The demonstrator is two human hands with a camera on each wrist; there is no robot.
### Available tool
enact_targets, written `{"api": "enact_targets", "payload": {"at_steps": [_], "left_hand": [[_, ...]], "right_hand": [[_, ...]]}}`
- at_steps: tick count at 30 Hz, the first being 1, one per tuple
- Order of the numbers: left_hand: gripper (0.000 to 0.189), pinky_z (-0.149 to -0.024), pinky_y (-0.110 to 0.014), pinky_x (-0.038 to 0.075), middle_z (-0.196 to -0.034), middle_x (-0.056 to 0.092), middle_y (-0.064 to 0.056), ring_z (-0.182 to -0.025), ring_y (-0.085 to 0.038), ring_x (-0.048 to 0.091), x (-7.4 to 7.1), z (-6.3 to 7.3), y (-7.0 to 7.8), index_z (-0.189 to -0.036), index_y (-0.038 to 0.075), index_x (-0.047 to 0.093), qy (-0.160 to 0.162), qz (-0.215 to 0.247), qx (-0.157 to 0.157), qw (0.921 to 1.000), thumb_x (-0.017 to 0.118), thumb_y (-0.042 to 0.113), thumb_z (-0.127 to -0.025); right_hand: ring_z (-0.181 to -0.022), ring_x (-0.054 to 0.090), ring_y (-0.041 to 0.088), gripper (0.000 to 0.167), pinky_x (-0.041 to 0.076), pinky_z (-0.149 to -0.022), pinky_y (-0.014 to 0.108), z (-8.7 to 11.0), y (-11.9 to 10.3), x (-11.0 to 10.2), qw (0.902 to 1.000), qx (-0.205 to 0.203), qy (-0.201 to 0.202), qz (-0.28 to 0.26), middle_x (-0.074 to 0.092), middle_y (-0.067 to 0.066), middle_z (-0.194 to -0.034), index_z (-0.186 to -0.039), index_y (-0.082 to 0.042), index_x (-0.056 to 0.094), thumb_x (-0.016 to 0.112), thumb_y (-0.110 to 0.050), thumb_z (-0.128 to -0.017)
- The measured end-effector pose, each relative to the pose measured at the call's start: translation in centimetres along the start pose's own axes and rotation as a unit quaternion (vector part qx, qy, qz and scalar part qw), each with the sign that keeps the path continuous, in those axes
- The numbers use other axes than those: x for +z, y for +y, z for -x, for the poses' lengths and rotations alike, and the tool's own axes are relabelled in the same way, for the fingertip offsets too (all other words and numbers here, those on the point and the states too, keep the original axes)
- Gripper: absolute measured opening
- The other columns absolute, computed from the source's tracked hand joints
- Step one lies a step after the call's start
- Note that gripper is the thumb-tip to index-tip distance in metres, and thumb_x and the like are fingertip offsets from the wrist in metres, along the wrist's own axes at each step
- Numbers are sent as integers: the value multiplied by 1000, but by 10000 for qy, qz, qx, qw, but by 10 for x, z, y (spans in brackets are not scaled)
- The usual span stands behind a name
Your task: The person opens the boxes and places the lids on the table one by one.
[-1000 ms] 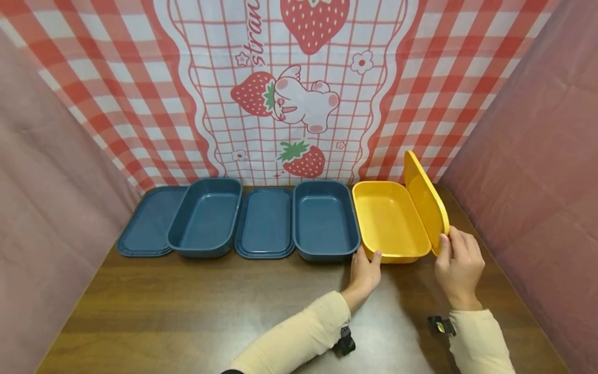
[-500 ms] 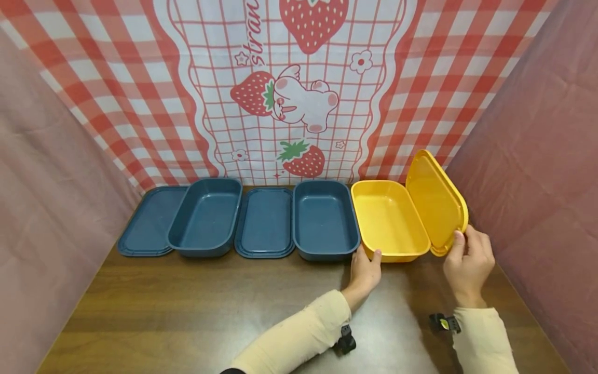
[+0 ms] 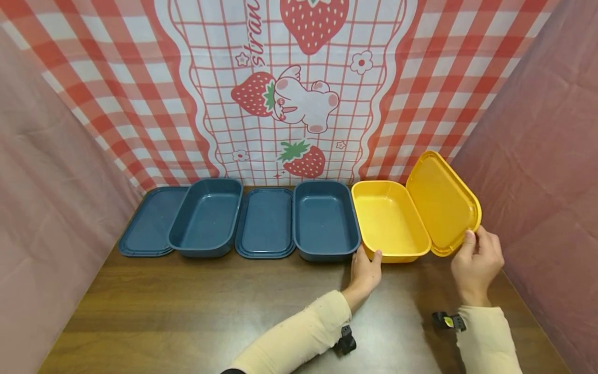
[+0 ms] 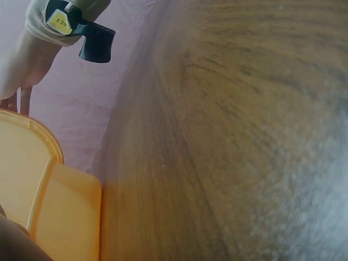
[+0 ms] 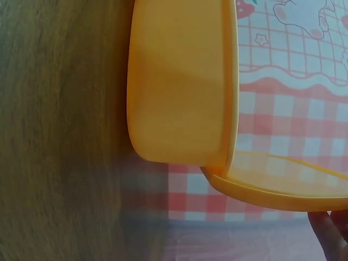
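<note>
A yellow food container [image 3: 391, 221] stands at the right end of the row, its inside visible from above. Its yellow lid [image 3: 441, 202] leans outward to the right from the container's right rim. My left hand [image 3: 365, 271] holds the container's front left corner, thumb at the front rim and fingers on the side by the blue container. With thumb and fingers, my right hand [image 3: 477, 265] pinches the lid's near right corner. The right wrist view shows the lid's edge [image 5: 277, 198] meeting the container wall [image 5: 182, 87], with fingertips [image 5: 326, 231] under the lid.
Left of the yellow container stands a blue container [image 3: 326, 221], then a flat blue lid [image 3: 266, 223], another blue container [image 3: 205, 215] and a second blue lid [image 3: 151, 223]. A checked strawberry cloth [image 3: 299, 93] hangs behind the wooden table [image 3: 187, 311]. Pink cloth [image 3: 528, 171] flanks the right side.
My right hand has moved right, swinging the yellow lid outward and farther down from near upright. My left hand and the containers have stayed in place.
</note>
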State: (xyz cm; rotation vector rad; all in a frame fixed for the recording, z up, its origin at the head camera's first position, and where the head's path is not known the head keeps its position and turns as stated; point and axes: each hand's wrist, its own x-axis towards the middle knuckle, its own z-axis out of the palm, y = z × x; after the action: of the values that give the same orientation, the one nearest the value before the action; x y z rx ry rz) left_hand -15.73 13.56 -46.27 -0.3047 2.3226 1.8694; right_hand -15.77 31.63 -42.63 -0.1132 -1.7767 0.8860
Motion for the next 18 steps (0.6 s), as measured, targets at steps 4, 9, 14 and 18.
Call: {"api": "enact_targets", "payload": {"at_steps": [4, 9, 14, 18], "left_hand": [[58, -115, -46, 34, -147, 46, -20, -138, -33, 43, 0, 0, 0, -144, -3, 41, -11, 13, -20, 10000, 56, 30, -98], [58, -115, -45, 34, -146, 47, -20, -137, -32, 43, 0, -1, -1, -144, -2, 41, 3, 11, -10, 10000, 56, 30, -98], [57, -115, -45, 34, -145, 48, -19, -137, -31, 44, -1, -1, -1, -144, -1, 42, 2, 24, -15, 10000, 56, 29, -98], [58, -115, -45, 34, -147, 46, -19, -138, -32, 42, -2, -1, -1, -144, -2, 41, -29, 12, -74, 10000, 56, 30, -98]], "right_hand": [[-80, 40, -18, 22, 29, -75, 8, -3, 2, -1, 9994, 340, 98, -4, 49, -24, -81, -102, 14, 68, 59, -4, -92], [-77, 39, -17, 20, 29, -74, 8, -4, 8, 0, 9966, 786, 193, 127, 43, -32, -80, -102, 12, 69, 58, -1, -91], [-75, 38, -15, 21, 28, -72, 9, -3, 15, 1, 9915, 1272, 198, 210, 41, -29, -75, -102, 13, 69, 56, -2, -93], [-73, 39, -11, 27, 29, -70, 12, -2, 17, -1, 9856, 1677, 114, 200, 39, -25, -72, -103, 13, 68, 54, -10, -98]]}}
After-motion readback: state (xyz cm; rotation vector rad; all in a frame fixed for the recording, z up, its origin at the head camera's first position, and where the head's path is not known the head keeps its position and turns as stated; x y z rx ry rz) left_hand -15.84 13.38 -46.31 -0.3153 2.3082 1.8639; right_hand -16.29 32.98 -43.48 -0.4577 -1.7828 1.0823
